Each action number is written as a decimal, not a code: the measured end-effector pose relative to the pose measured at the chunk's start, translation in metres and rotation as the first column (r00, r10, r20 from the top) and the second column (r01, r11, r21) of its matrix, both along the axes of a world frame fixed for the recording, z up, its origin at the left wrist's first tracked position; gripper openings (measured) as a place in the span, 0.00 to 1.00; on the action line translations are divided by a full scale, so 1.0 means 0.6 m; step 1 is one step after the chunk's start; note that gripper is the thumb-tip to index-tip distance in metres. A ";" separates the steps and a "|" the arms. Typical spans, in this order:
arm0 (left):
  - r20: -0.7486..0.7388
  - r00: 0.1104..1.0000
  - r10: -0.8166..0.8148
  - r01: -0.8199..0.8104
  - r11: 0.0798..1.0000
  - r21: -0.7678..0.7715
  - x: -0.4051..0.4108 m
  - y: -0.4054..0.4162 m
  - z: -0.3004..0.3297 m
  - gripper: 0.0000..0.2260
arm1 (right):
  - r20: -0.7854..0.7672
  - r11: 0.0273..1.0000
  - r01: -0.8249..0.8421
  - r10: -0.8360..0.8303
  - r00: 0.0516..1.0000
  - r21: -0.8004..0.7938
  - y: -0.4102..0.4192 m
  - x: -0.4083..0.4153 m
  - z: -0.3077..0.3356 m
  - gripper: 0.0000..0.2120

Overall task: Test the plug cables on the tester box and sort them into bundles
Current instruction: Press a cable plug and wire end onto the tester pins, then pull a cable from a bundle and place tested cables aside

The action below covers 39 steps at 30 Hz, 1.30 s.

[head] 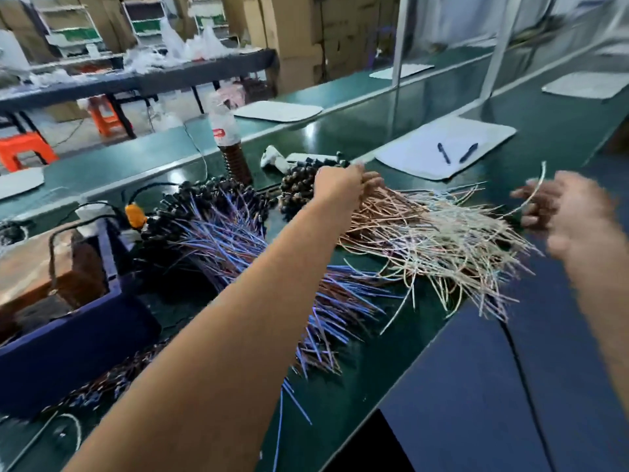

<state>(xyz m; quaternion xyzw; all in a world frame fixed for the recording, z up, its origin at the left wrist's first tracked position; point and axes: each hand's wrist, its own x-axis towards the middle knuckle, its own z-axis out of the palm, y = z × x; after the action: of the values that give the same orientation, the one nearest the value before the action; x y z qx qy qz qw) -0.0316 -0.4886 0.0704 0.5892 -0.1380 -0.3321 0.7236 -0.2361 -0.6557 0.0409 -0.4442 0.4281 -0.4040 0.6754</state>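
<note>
On green bench, tangled pale cables with black plugs.

Left hand reaching forward, fingers curled; right hand blurred.

left hand grips the pale cable pile at centre frame; blurred right hand pinches one cable at right

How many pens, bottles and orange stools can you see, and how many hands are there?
Pens on the white sheet: 2
Bottle: 1
Orange stools: 2
Hands, left hand and right hand: 2
Total: 7
</note>
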 end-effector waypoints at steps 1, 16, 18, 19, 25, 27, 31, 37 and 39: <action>-0.062 0.998 0.006 -0.007 1.000 -0.019 0.008 -0.004 0.000 0.08 | -0.023 1.000 0.027 -0.027 0.999 0.009 -0.007 0.010 -0.005 0.17; 0.274 0.953 0.129 -0.238 0.878 0.415 0.026 0.035 -0.066 0.17 | -0.935 0.275 -0.905 -0.238 0.263 -0.325 0.152 0.278 -0.074 0.50; 0.201 0.962 0.184 -0.258 0.852 0.455 0.024 0.051 -0.073 0.12 | -0.959 0.292 -0.927 -0.225 0.173 -0.236 0.139 0.296 -0.080 0.62; 0.137 0.964 0.229 -0.267 0.851 0.451 0.028 0.056 -0.078 0.11 | -0.958 0.294 -0.930 -0.243 0.151 -0.221 0.130 0.301 -0.083 0.67; -0.230 0.900 0.370 -0.328 0.923 0.202 0.049 0.060 -0.078 0.17 | -0.956 0.346 -0.915 -0.270 0.115 -0.208 0.081 0.287 -0.086 0.70; -0.279 0.885 0.372 -0.344 0.928 0.145 0.055 0.054 -0.079 0.17 | -0.935 0.310 -0.920 -0.328 0.134 -0.241 0.069 0.282 -0.087 0.66; -0.331 0.856 0.398 -0.396 0.915 0.075 0.063 0.034 -0.080 0.17 | -0.918 0.233 -0.950 -0.382 0.109 -0.210 0.050 0.282 -0.090 0.63; -0.408 0.813 0.415 -0.450 0.893 0.013 0.078 0.011 -0.083 0.11 | -0.974 0.251 -0.966 -0.227 -0.006 -0.052 0.018 0.278 -0.064 0.70; -0.429 0.806 0.407 -0.451 0.893 -0.001 0.082 0.005 -0.082 0.08 | -0.971 0.268 -0.963 -0.233 -0.063 -0.001 0.017 0.273 -0.056 0.71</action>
<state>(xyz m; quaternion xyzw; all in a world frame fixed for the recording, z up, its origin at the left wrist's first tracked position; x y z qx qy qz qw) 0.0175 -0.4856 0.0212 0.4822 0.1399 -0.2706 0.8214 -0.0721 -0.6456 0.0072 -0.9528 0.2757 0.1275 0.0016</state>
